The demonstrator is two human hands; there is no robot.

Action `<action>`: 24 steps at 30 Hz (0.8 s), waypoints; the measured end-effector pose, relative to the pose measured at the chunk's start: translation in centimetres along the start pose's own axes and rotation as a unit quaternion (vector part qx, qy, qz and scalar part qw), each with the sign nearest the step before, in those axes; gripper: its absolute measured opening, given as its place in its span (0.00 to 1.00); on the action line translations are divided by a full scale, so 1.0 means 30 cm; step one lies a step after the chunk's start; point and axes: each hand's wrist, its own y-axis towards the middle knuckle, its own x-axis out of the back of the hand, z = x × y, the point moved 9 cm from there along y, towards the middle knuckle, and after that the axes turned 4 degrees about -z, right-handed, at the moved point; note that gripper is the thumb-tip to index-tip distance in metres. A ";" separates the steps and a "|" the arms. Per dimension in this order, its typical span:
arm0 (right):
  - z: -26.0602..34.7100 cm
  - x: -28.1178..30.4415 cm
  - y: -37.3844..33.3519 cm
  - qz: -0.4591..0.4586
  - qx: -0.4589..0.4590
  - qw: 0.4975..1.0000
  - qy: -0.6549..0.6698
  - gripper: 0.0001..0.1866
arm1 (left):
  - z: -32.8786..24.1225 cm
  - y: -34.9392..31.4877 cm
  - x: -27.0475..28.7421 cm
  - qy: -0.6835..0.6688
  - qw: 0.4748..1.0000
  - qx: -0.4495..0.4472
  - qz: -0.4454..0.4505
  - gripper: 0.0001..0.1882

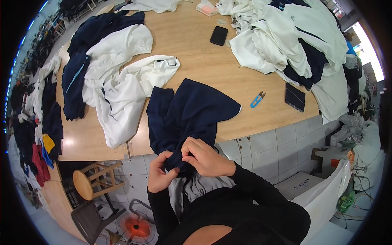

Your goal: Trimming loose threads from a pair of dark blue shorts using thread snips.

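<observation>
A navy blue garment [188, 106] lies partly on the wooden table, its near end drawn over the front edge toward me. My left hand [160, 171] grips that near end, thumb and fingers closed on the fabric. Just to its right, my right hand [206, 158] is closed on the same cloth with its fingers curled. The fabric between the hands is bunched, and the fingertips partly hide it. Blue-handled thread snips [257, 100] rest on the table to the right of the garment.
White garments [122, 90] and navy ones [75, 81] lie at the left of the table [196, 53]. A larger white and navy pile [277, 41] covers the far right. A black phone [219, 36] and a dark notebook [295, 97] lie near it. Below left stand a wooden stool [96, 181] and a fan [136, 226].
</observation>
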 end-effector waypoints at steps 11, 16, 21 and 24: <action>-0.054 0.073 0.011 -0.042 -0.037 0.992 0.114 0.08 | -0.007 0.035 0.016 -0.010 0.999 0.027 -0.033 0.17; -0.021 0.102 0.023 -0.046 0.003 0.996 0.074 0.05 | -0.019 0.035 -0.003 0.038 0.999 0.005 -0.018 0.17; -0.013 0.074 -0.001 -0.086 0.047 0.995 0.022 0.07 | -0.014 0.031 -0.042 0.007 0.999 0.031 -0.033 0.17; 0.041 0.091 0.001 -0.120 0.109 0.979 -0.126 0.07 | -0.020 0.031 -0.058 -0.015 0.998 0.049 -0.043 0.14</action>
